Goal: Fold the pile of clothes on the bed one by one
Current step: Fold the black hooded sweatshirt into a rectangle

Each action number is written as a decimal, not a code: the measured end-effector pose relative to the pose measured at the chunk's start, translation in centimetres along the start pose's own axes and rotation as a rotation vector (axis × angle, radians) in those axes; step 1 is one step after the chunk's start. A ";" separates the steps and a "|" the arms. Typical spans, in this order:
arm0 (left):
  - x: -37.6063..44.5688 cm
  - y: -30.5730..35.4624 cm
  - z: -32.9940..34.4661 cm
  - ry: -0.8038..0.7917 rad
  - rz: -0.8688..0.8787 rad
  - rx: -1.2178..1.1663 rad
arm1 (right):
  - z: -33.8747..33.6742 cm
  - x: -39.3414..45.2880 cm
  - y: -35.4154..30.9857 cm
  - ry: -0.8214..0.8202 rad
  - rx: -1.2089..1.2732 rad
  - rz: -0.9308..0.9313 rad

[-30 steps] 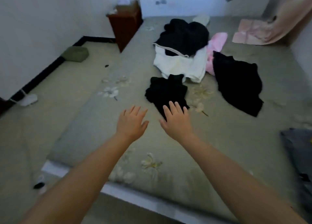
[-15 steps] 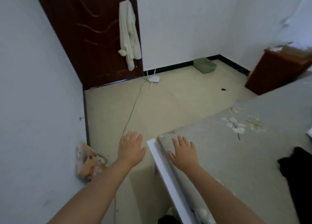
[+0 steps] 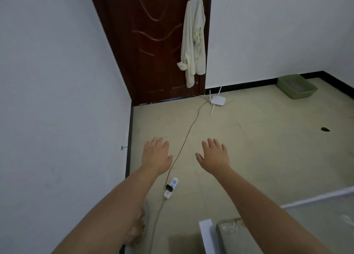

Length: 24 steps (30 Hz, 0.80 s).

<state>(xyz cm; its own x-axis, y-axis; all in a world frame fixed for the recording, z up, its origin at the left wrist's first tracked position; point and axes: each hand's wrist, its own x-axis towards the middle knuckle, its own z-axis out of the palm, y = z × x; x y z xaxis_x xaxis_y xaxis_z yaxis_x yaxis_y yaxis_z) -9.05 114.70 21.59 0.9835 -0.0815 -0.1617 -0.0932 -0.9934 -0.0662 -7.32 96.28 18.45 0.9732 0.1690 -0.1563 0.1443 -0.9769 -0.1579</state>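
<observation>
Both hands out front over the floor (image 3: 249, 148), palms down: left hand (image 3: 156, 155) and right hand (image 3: 214, 155) have fingers straight and spread, grip empty on each, apart from each other with a thin black cable (image 3: 186, 137) running between them down to a white power strip (image 3: 170, 187). Only a corner of the bed (image 3: 239, 236) shows at bottom right; no clothes pile in view. Beyond: dark wooden door (image 3: 153, 43) with a pale garment (image 3: 193, 43) hanging on it, white router (image 3: 217, 100), green tray (image 3: 297, 86) by the wall.
</observation>
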 end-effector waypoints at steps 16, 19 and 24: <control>36.9 11.5 -6.6 -0.002 0.491 0.111 | -5.4 23.2 15.0 0.097 0.092 0.509; 40.3 19.7 -6.7 0.003 0.686 0.126 | -5.5 21.7 21.2 0.110 0.098 0.680; 42.6 34.8 -6.0 0.034 1.002 0.163 | -5.8 17.8 33.1 0.083 0.088 0.940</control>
<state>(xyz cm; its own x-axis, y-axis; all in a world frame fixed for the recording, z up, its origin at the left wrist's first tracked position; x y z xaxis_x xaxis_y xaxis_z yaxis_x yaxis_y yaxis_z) 30.57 76.21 18.34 0.4444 -0.8757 -0.1887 -0.8949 -0.4435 -0.0497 15.86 66.23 16.12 0.6938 -0.6954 -0.1873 -0.7161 -0.6939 -0.0763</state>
